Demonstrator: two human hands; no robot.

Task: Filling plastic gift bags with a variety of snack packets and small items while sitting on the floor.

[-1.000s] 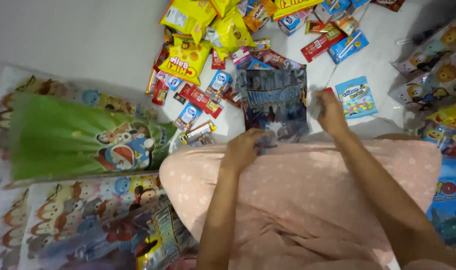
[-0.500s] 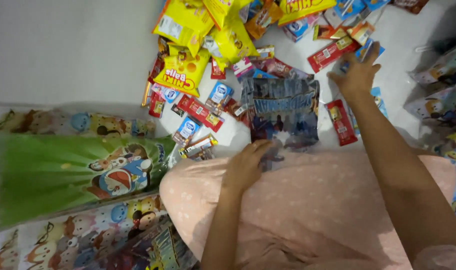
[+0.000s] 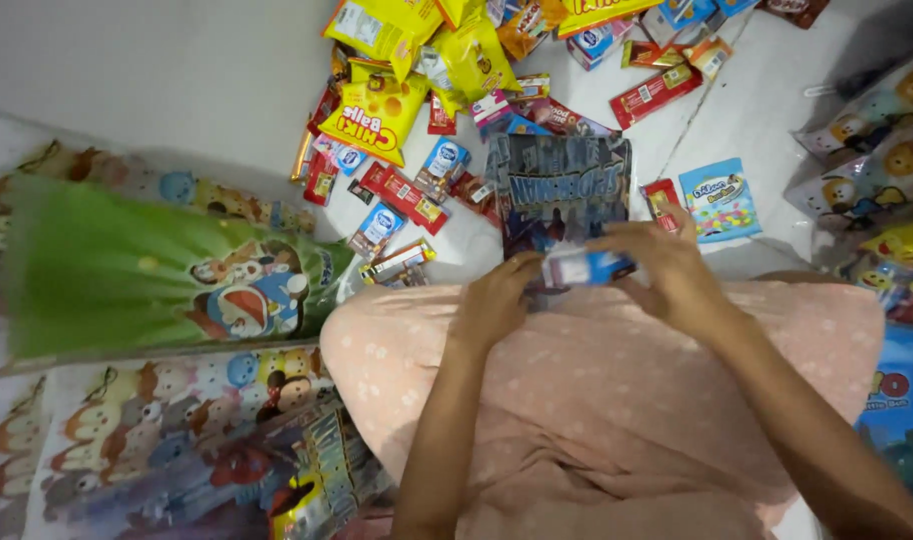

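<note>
Your pink spotted skirt (image 3: 617,400) fills the lower middle of the view, stretched over your knees on the pale floor (image 3: 157,80). To your left lies a large green cartoon goodie bag (image 3: 147,270), flat, with a sheet of printed cartoon bags (image 3: 167,400) just below it. Ahead of your knees sits a dark blue printed bag (image 3: 562,185), its lower edge tucked against the skirt and reaching toward your hands. Beyond it spreads a heap of snacks: yellow snack packets (image 3: 377,105) at the top, red wafer bars (image 3: 402,192) and small blue-and-white milk cartons (image 3: 445,160) scattered left of the dark bag. A light blue candy packet (image 3: 719,198) lies alone to the right, near a red bar (image 3: 662,195).

Your left hand (image 3: 497,298) rests at the skirt's edge, fingers curled onto the near end of a small blue-and-white box (image 3: 587,268). Your right hand (image 3: 667,262) pinches the other end between thumb and fingers. The box sits level between both hands, right at the bottom edge of the dark bag; it seems to be a milk carton, though blur hides its details.
</note>
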